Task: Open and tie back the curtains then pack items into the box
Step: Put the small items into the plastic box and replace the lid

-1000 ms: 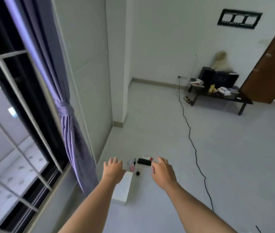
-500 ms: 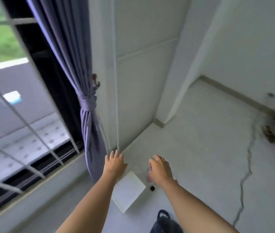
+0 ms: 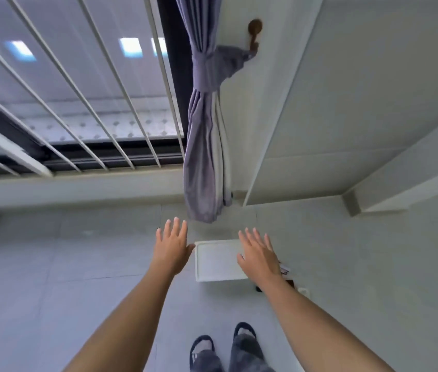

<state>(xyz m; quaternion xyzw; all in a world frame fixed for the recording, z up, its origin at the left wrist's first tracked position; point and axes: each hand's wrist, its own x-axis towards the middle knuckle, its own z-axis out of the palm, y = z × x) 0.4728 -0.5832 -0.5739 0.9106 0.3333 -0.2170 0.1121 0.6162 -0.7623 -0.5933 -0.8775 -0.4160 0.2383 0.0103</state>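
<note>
both bare arms reach forward and down over the floor [image 3: 51,264], palms down, the left hand [image 3: 172,245] just beside the left edge of the white box [image 3: 215,261] and the right hand [image 3: 259,253] over its right edge. a few small items [image 3: 288,280] on the floor by the box's right side are mostly hidden behind the right wrist and too blurred to name. both hands are spread flat with fingers apart, gripping nothing; the purple curtain [image 3: 207,146] hangs tied back to a wall hook [image 3: 254,33] beyond the box.
</note>
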